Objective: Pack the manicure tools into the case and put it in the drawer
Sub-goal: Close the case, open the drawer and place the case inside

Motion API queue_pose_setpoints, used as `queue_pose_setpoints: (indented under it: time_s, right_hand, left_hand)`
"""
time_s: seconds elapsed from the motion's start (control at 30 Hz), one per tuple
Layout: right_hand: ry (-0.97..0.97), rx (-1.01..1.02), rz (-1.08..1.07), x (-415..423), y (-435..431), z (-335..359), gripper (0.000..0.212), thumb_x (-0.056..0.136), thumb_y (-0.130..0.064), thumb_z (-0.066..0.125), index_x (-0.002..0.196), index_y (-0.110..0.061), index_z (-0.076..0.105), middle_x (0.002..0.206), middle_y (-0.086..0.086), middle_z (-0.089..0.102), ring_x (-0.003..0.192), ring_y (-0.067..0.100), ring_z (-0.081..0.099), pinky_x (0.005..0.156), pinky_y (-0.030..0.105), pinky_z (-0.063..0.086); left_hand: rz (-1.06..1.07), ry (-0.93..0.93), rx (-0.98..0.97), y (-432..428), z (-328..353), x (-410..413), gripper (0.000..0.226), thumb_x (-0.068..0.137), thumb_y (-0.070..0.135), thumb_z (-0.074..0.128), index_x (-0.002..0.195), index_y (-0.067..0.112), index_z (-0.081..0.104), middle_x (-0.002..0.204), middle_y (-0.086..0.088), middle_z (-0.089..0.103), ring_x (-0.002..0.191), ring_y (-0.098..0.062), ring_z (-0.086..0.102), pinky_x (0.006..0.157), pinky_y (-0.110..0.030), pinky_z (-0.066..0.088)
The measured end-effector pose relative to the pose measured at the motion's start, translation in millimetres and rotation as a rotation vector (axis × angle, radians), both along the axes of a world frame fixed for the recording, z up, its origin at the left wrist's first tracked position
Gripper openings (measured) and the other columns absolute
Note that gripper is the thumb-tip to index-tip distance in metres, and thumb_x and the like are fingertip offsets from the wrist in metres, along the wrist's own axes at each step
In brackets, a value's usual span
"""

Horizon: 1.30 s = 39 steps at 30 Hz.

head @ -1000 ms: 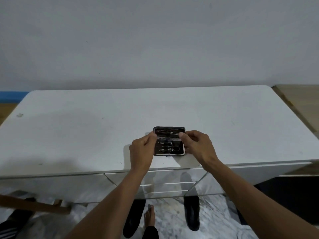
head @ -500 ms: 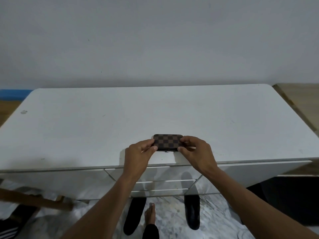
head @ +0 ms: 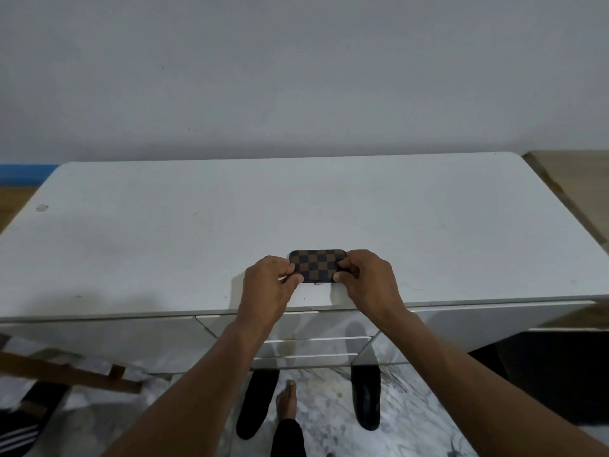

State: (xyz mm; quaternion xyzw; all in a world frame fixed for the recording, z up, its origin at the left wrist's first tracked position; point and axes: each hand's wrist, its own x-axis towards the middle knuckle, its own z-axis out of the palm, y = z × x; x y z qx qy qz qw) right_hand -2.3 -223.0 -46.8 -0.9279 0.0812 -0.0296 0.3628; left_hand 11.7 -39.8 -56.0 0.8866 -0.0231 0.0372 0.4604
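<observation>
Left hand [head: 268, 285], right hand [head: 369, 281], pinching closed checkered case [head: 317, 265] ends

Your left grip [head: 268, 282] and right grip [head: 369, 280] cover both short ends of the closed case [head: 317, 264] near the worktop [head: 164, 242] front edge, so you cannot see its contents or the clasp clearly. The worktop's left corner runs off the picture's edge. Your forearms hide parts of the drawer fronts [head: 313, 344] below. A striped shoe [head: 18, 437] is cut off at bottom left.
</observation>
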Motion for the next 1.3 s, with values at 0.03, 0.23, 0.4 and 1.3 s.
queue_pose_setpoints:
  time_s: [0.03,0.23,0.4,1.3]
  right_hand:
    - [-0.002,-0.006,0.005,-1,0,0,0.017,0.083,-0.015,0.071,0.100,-0.009,0.069,0.106,0.006,0.069,0.095,0.021,0.064,0.084,0.029,0.051]
    - [0.010,0.026,-0.019,-3,0,2,0.019,0.084,-0.016,0.071,0.102,-0.011,0.067,0.109,0.006,0.069,0.096,0.020,0.064,0.082,0.025,0.049]
    - [0.009,0.016,0.033,-6,-3,5,0.024,0.085,-0.019,0.070,0.108,-0.013,0.064,0.108,0.007,0.070,0.098,0.022,0.065,0.085,0.031,0.052]
    - [0.138,-0.498,0.223,-109,30,-49,0.060,0.099,-0.046,0.030,0.146,-0.008,0.034,0.148,0.014,0.038,0.140,0.032,0.031,0.118,0.045,0.022]
  left_hand:
    - [0.001,-0.005,0.006,-1,0,-1,0.026,0.078,0.011,0.079,0.102,0.001,0.072,0.105,-0.010,0.070,0.095,-0.019,0.066,0.092,-0.034,0.053]
    - [0.042,0.043,-0.044,0,1,-3,0.024,0.078,0.011,0.079,0.101,0.009,0.071,0.100,0.001,0.068,0.094,-0.012,0.064,0.078,-0.006,0.043]
    - [0.031,0.078,-0.120,-1,0,-4,0.033,0.080,0.009,0.077,0.110,0.016,0.065,0.107,0.004,0.067,0.100,-0.009,0.062,0.073,-0.005,0.044]
    - [-0.216,-0.017,0.822,39,-59,-107,0.079,0.087,0.063,0.022,0.147,0.014,0.034,0.142,-0.010,0.040,0.132,-0.030,0.031,0.113,-0.048,0.019]
